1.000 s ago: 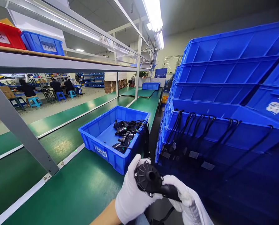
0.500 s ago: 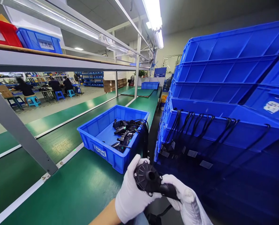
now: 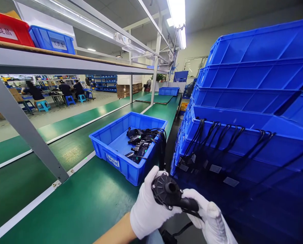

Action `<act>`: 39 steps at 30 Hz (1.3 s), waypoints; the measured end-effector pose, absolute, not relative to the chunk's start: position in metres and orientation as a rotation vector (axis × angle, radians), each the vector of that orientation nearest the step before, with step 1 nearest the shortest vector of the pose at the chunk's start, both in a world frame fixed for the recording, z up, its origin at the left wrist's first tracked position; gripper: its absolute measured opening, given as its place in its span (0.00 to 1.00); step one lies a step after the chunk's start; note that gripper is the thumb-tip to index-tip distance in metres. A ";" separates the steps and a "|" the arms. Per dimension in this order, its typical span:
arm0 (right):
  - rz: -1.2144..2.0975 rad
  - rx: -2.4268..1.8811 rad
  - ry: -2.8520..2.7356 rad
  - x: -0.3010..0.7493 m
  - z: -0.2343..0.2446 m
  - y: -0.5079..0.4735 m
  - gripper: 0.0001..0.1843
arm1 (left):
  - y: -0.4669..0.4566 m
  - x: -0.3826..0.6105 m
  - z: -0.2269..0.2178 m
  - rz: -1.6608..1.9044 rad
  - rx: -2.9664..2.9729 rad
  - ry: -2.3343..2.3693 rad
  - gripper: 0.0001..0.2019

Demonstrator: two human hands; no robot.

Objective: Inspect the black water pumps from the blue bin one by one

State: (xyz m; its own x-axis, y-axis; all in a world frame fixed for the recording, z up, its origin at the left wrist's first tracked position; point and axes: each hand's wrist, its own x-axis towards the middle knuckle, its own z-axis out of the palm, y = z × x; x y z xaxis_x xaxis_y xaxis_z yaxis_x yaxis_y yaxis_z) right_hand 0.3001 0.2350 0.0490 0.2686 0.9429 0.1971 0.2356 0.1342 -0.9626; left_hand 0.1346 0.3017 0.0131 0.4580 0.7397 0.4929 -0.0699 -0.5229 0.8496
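Note:
A black water pump (image 3: 166, 191) with a round ribbed face, a central spout and a side pipe is held between my two white-gloved hands. My left hand (image 3: 148, 206) wraps its body from the left, thumb on top. Around the side pipe close the fingers of my right hand (image 3: 204, 213). A black cable runs down below the pump. Just beyond my hands, a blue bin (image 3: 113, 164) on the green bench holds several black pumps (image 3: 139, 144), their cables (image 3: 161, 139) draped over its right rim.
Stacked blue crates (image 3: 243, 81) rise on the right, with black cables (image 3: 227, 130) hanging over one rim. A slanted metal post (image 3: 26, 122) stands at left. Overhead, a shelf carries a red bin (image 3: 9, 30) and a blue bin (image 3: 52, 40). Seated people (image 3: 65, 88) are far left.
The whole view has shifted slightly, so the bins and crates appear further right. Both hands keep the same hold on the pump.

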 end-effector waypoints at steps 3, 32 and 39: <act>0.840 -1.348 -1.231 0.311 0.030 0.228 0.51 | 0.302 0.136 0.013 1.192 1.820 0.538 0.50; 0.898 -1.212 -1.137 0.271 0.110 0.240 0.42 | 0.312 0.132 0.065 0.756 0.924 0.310 0.42; 0.856 -1.265 -1.157 0.281 0.107 0.230 0.37 | 0.324 0.120 0.058 0.555 0.423 -0.004 0.40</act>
State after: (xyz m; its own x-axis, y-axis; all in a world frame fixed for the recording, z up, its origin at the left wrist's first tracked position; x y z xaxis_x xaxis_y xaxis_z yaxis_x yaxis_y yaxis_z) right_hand 0.2805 0.2297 0.1073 0.2443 0.9541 0.1735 0.1131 0.1497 -0.9822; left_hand 0.1196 0.3245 0.0577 0.8522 0.5101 0.1163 -0.5117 0.7663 0.3886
